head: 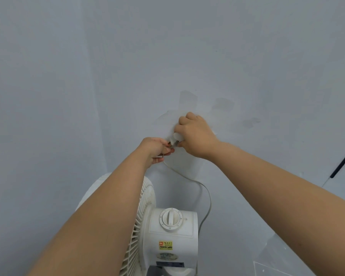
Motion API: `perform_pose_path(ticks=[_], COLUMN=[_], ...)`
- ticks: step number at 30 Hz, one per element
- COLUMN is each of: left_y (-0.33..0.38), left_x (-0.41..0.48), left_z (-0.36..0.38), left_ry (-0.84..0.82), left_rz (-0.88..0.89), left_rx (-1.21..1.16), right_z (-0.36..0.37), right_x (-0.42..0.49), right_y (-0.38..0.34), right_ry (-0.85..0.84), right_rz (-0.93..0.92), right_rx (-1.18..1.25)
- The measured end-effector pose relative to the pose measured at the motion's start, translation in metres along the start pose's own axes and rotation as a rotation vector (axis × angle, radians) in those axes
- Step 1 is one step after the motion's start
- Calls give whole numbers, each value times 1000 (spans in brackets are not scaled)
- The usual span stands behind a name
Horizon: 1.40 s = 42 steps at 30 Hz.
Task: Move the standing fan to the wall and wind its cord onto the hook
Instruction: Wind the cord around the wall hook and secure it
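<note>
Both hands meet at the wall: the left hand (156, 149) pinches the cord (204, 193) by the plug (176, 138), gripped by the right hand (195, 134); the cord droops to the fan (167, 236) below.

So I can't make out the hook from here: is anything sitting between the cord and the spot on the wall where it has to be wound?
Nothing visible besides the hands. The left hand pinches the cord beside the white hook piece, which the right hand partly covers. The wall around them is bare.
</note>
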<state>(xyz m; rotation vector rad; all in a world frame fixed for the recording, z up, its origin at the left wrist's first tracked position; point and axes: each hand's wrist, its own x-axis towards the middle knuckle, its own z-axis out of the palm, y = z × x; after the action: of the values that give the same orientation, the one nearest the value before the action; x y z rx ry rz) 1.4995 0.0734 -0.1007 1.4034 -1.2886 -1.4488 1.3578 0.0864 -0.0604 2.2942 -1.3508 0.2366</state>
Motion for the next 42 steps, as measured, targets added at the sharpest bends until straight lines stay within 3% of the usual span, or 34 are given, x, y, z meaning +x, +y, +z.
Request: perform_pose_path(ticks=[4, 7, 16, 19, 24, 28, 31, 35, 38, 42], left_y=[0, -3, 1, 3, 13, 18, 20, 20, 18, 17], left_x=[-1, 0, 6, 10, 5, -2, -9, -16, -20, -24], left_z=[0, 1, 0, -3, 1, -1, -1, -2, -7, -15], left_ry=[33, 95, 527, 488, 261, 166, 124, 64, -29, -168], left_rz=[32, 100, 247, 225, 192, 228, 278, 388, 421, 400], left_rx=[53, 262, 651, 464, -229, -389, -374, -260, -172, -60], right_z=[-5, -7, 0, 7, 29, 36, 25, 0, -21, -31], right_x=[1, 2, -6, -9, -43, -65, -73, -57, -47, -45], right_y=[1, 2, 0, 0, -1, -1, -11, -16, -7, 7], right_ry=[-57, -96, -29, 60, 357, 536, 465, 311, 184, -39], right_rz=[18, 10, 2, -9, 30, 71, 397, 837, 976, 1012], right_rx=[45, 62, 35, 66, 49, 42, 332, 1060, 1372, 1465])
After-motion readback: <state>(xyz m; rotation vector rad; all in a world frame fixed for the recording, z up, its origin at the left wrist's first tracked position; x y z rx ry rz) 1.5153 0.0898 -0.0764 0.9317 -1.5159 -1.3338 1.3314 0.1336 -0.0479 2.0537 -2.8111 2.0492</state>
